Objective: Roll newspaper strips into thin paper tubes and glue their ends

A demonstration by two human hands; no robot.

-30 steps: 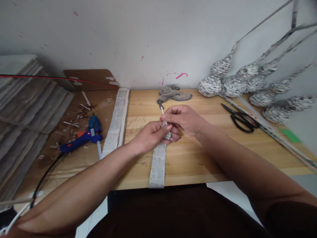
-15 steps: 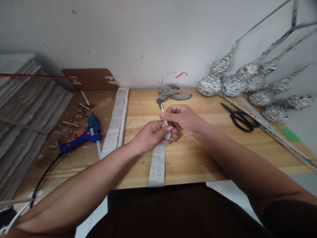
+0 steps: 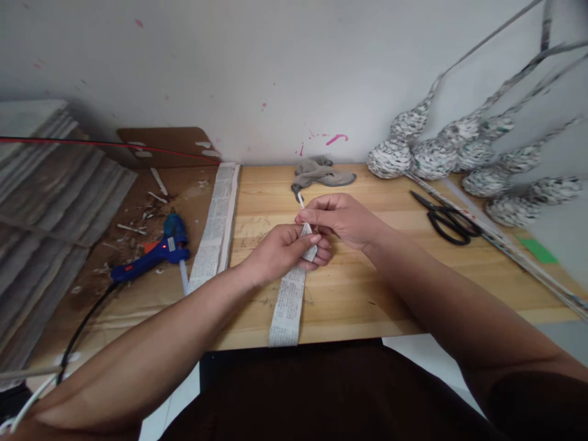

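My left hand point(image 3: 290, 250) is closed on a newspaper strip point(image 3: 288, 306), with the thumb pressing a folded part of it. The strip's flat tail runs down from beneath that hand to the table's front edge. My right hand point(image 3: 337, 220) pinches the narrow, rolled upper end of the same paper between thumb and fingers, and a thin white tip pokes out beyond them. The two hands touch at mid-table. Just behind the tip lies a crumpled grey cloth point(image 3: 321, 173). Part of the paper is hidden inside the fingers.
A stack of newspaper strips point(image 3: 215, 214) lies to the left. Beyond it are a blue glue gun point(image 3: 169, 248) on cardboard and piled grey sheets point(image 3: 50, 245). Black scissors point(image 3: 448, 220) rest at the right, near long paper rods point(image 3: 519, 251) and several woven paper gourds point(image 3: 390, 159) by the wall.
The strip's lower tail has swung slightly to the left. Both hands keep nearly the same place and grip, with the paper's tip shifted a little.
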